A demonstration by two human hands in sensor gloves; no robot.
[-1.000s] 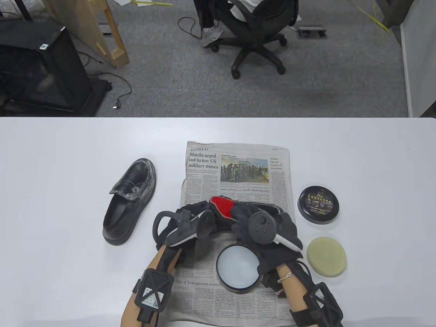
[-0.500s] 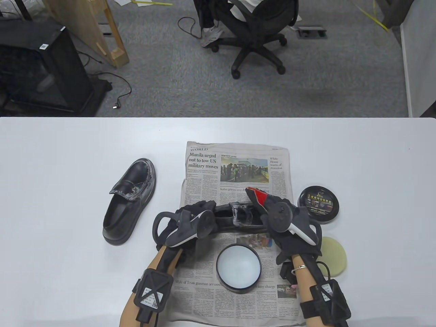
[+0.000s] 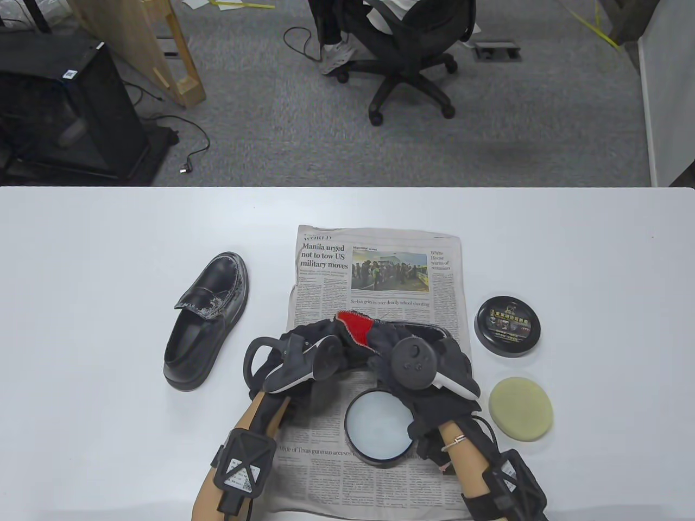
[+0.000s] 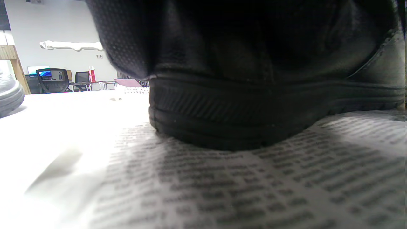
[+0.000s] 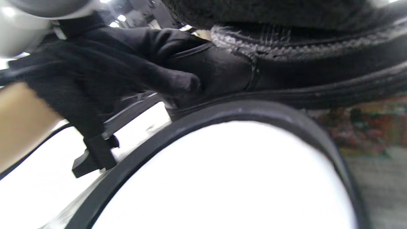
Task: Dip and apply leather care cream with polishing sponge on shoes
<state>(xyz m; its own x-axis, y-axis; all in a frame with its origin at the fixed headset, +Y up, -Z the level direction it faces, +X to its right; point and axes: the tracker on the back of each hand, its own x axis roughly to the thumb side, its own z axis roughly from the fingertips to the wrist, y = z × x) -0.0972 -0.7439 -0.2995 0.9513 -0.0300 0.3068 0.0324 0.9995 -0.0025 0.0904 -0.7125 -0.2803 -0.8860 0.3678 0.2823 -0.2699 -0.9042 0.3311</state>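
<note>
A black loafer [image 3: 430,329] lies on its sole across the newspaper [image 3: 380,271]. My left hand [image 3: 315,335] grips its heel end; the heel and sole fill the left wrist view [image 4: 254,111]. My right hand [image 3: 380,341] holds a red and black polishing sponge [image 3: 356,325] and presses it on the shoe's upper near the left hand. The open cream jar [image 3: 380,426] stands on the paper just in front of the shoe, and its rim fills the right wrist view [image 5: 203,121]. There my left hand's fingers [image 5: 143,70] show on the shoe [image 5: 286,73].
A second black loafer [image 3: 206,320] lies on the table left of the newspaper. The jar's black lid [image 3: 507,325] and a round yellow sponge [image 3: 521,410] lie right of the paper. The table's front edge is close behind my forearms.
My right hand swept the red sponge right along the shoe toward the toe, then back left to the middle. The left hand and shoe have stayed put.
</note>
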